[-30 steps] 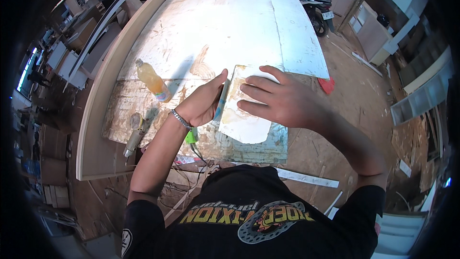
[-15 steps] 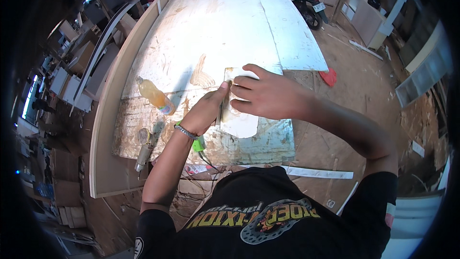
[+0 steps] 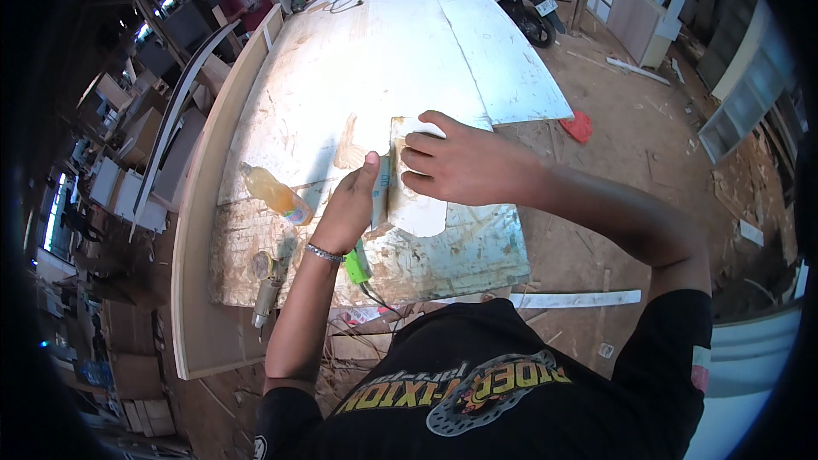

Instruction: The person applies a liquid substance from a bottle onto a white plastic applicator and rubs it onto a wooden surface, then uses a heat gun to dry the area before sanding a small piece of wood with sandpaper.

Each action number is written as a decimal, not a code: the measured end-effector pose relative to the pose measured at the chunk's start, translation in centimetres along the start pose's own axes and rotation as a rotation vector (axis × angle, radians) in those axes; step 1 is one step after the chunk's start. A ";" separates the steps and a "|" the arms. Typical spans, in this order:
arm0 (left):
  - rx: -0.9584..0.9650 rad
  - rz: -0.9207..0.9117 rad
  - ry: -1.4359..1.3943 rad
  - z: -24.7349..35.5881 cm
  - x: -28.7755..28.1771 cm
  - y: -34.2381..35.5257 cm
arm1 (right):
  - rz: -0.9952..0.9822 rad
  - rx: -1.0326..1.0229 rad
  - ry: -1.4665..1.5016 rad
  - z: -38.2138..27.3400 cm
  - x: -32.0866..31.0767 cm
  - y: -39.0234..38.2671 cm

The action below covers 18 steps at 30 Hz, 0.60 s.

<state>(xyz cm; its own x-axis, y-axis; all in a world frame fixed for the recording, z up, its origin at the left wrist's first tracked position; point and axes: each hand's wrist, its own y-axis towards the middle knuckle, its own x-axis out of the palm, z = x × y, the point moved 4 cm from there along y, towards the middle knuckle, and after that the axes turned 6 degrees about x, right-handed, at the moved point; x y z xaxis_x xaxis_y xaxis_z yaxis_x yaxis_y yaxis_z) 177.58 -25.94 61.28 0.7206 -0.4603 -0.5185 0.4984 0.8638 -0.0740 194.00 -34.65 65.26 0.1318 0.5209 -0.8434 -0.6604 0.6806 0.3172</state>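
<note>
A small white board (image 3: 422, 217) with a brown-stained left edge lies on the worktable. Across it reaches my right hand (image 3: 456, 162), its fingers bent down over the board near that edge and gripping it. Just left of the board, my left hand (image 3: 348, 209) has its thumb up and is closed on a thin pale-blue piece (image 3: 382, 192), whose kind I cannot make out. The piece stands close along the board's stained edge. Below my left wrist sits a bright green tool (image 3: 356, 267) with a dark cord, partly hidden by the wrist.
A plastic bottle (image 3: 277, 194) of yellow-orange liquid lies left of my hand, near a corded power tool (image 3: 267, 290). A raised wooden panel (image 3: 198, 230) borders the worktable (image 3: 383, 60). A person (image 3: 245, 2) stands far left; a motorcycle (image 3: 524, 4) is parked far right.
My left thumb has drawn back from the board's edge, showing the pale-blue piece. My right hand stays on the board. The whole view has shifted slightly.
</note>
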 end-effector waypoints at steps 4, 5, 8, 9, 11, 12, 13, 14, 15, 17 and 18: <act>0.059 -0.003 -0.015 1.0 -0.3 -0.3 | 0.022 0.022 -0.042 0.5 -0.1 -0.1; 0.079 -0.016 -0.011 1.3 -0.5 -0.3 | 0.021 0.026 -0.047 0.6 -0.1 -0.1; 0.118 -0.048 -0.010 1.5 -0.7 -0.3 | 0.012 0.037 -0.072 0.8 -0.1 0.0; 0.120 -0.037 -0.009 1.5 -0.8 -0.3 | 0.008 0.039 -0.080 0.9 -0.1 0.0; 0.121 -0.013 -0.006 1.4 -1.1 -0.3 | 0.063 0.034 -0.139 1.1 -0.3 0.0; 0.122 -0.011 -0.018 1.1 -1.2 -0.2 | 0.089 0.031 -0.168 1.1 -0.4 -0.1; 0.123 -0.008 -0.031 0.9 -1.3 0.0 | 0.057 0.045 -0.153 1.2 -0.3 -0.1; 0.124 -0.005 -0.043 0.8 -1.4 0.1 | 0.026 0.059 -0.138 1.3 -0.2 -0.1; 0.116 -0.008 -0.059 1.1 -1.5 0.0 | -0.008 0.075 -0.124 1.5 0.0 -0.3; 0.100 -0.014 -0.091 2.2 -1.7 -0.3 | -0.018 0.090 -0.143 2.0 0.3 -0.7; 0.082 0.009 -0.063 1.9 -2.0 -0.1 | -0.021 0.092 -0.148 2.0 0.4 -0.7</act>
<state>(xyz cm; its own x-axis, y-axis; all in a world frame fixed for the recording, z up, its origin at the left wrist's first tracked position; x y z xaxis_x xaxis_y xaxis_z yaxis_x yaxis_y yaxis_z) 176.94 -25.51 63.97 0.7529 -0.4668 -0.4640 0.5278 0.8494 0.0018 196.02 -33.85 65.58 0.2566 0.5716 -0.7794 -0.5865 0.7330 0.3445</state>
